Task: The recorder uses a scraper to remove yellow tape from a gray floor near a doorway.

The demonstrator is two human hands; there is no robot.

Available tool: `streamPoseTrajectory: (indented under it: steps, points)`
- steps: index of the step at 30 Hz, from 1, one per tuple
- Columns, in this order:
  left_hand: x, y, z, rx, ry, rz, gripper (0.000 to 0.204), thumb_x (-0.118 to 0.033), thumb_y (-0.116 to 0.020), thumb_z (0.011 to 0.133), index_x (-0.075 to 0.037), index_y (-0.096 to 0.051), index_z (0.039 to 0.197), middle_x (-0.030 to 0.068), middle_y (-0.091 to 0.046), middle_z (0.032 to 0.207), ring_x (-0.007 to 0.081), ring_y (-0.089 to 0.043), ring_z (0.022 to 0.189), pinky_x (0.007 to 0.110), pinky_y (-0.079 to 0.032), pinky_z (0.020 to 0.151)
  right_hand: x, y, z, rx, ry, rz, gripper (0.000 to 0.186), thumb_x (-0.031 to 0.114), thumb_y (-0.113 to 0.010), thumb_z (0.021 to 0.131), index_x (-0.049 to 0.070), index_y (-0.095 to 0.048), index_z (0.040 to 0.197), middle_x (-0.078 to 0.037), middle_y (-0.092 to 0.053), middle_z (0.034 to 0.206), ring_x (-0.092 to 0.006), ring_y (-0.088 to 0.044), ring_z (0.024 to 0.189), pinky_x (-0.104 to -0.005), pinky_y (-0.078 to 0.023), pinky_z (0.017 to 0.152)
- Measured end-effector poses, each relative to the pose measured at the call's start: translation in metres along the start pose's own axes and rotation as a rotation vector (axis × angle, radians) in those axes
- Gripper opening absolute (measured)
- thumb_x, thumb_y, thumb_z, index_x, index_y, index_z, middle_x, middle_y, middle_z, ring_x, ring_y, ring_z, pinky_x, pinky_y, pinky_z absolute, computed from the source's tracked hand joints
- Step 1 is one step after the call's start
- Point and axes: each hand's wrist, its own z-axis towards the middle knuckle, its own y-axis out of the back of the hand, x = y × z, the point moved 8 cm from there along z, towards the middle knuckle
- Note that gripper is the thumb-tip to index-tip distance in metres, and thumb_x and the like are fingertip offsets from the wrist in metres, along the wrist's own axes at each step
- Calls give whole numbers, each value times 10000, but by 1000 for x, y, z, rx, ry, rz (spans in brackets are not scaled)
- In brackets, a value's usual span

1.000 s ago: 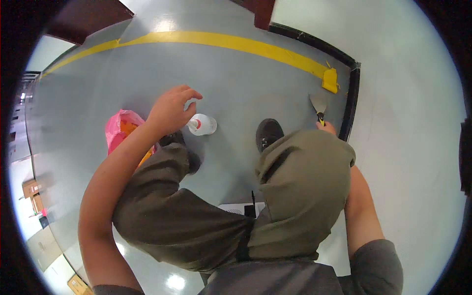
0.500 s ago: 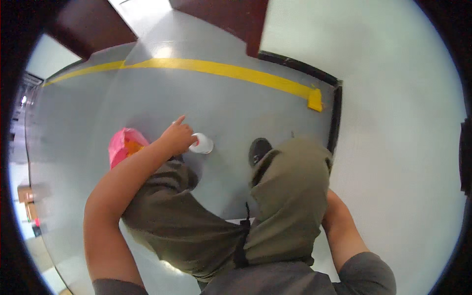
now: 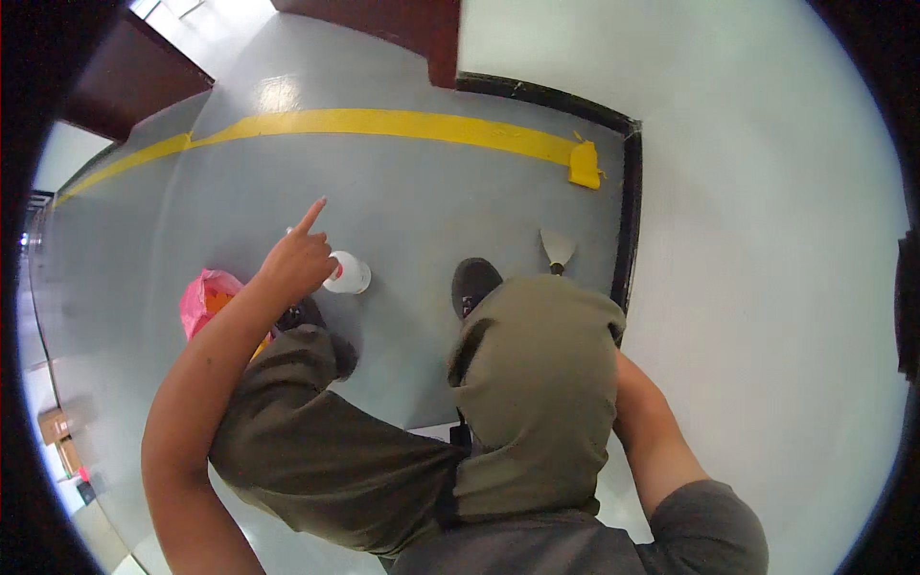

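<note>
Grey glossy floor, a person crouched with the left hand raised, forefinger pointing, holding nothing.
The white round tub stands on the floor just beside that hand; a careless swing could likely knock it over. The scraper, a flat metal blade, shows past the olive knee, while the right hand is hidden, its grip unknowable. A crumpled pink bag lies near; a yellow stripe runs to the black skirting.
</note>
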Motion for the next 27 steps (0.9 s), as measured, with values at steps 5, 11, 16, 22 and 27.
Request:
streamPoseTrajectory:
  steps: [5,11,16,22,27]
  points:
    - [-1,-10,-10,-9,39,-15,77,-157,-597,750,-181,-657,792,-7,-589,660,160,-605,844,530,-69,1134,62,18,-23,82,-101,171,356,352,-622,789,4,-586,852,-61,-579,707,-153,-551,683,-314,-427,629]
    - [7,34,-32,-355,103,-297,310,-330,-639,792,-161,-633,1051,58,-646,944,191,-587,1020,476,-179,1108,209,60,-42,316,178,236,270,290,-592,834,26,-566,886,-7,-530,658,-99,-479,539,-272,-389,479]
    - [58,79,-40,-247,557,-1384,480,-423,-579,860,-93,-550,1207,101,-602,1106,165,-564,1047,387,-381,986,409,83,-100,380,584,194,339,319,-597,844,38,-555,1030,8,-522,669,-70,-477,536,-219,-384,444]
    - [74,114,-65,-724,660,-2130,470,-434,-497,913,-30,-546,1148,86,-609,1045,170,-589,952,335,-467,841,562,14,-194,283,1110,-4,426,326,-607,828,23,-535,1119,-63,-610,764,-107,-558,606,-259,-445,517]
    - [96,75,-112,-1142,728,-2256,364,-367,-476,929,-26,-539,1042,64,-614,921,162,-599,808,331,-477,787,574,-59,-234,596,1054,30,465,304,-608,824,27,-519,1186,-94,-635,814,-130,-587,645,-276,-471,564]
